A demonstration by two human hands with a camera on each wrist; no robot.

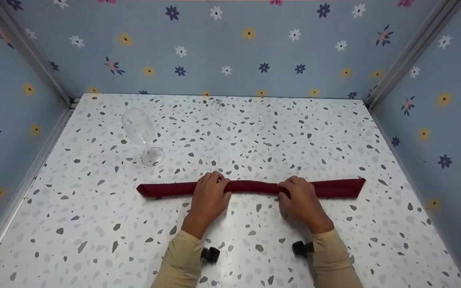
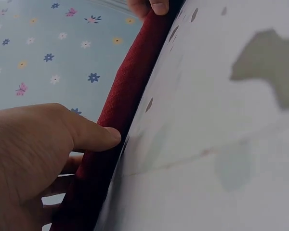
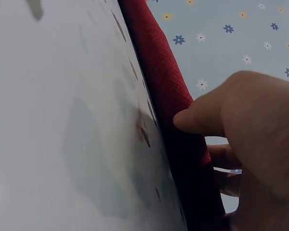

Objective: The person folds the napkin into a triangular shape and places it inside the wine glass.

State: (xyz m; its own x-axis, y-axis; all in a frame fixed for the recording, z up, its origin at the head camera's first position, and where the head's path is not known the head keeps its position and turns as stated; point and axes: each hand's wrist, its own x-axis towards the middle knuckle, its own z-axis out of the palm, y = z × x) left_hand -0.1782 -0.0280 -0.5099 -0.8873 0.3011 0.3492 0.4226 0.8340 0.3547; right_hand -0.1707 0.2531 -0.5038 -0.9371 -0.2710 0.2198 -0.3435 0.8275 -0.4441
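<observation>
A dark red cloth [image 1: 253,187], rolled or folded into a long narrow strip, lies crosswise on the speckled table, its ends cut at a slant. My left hand [image 1: 209,200] grips it left of the middle, thumb on the near side and fingers over the far side. Right of the middle, my right hand [image 1: 303,206] holds the strip in the same way. Between the hands the roll [image 2: 127,79] looks rounder and narrower than at its right end. In the right wrist view, my thumb presses the near face of the red cloth [image 3: 161,62].
Behind the strip's left part is a clear stemmed glass [image 1: 138,127] with a round foot. The white speckled table [image 1: 254,132] is bounded by flower-patterned panels [image 1: 230,48] at the back and sides. Small dark wrist mounts [image 1: 211,255] sit at both sleeves.
</observation>
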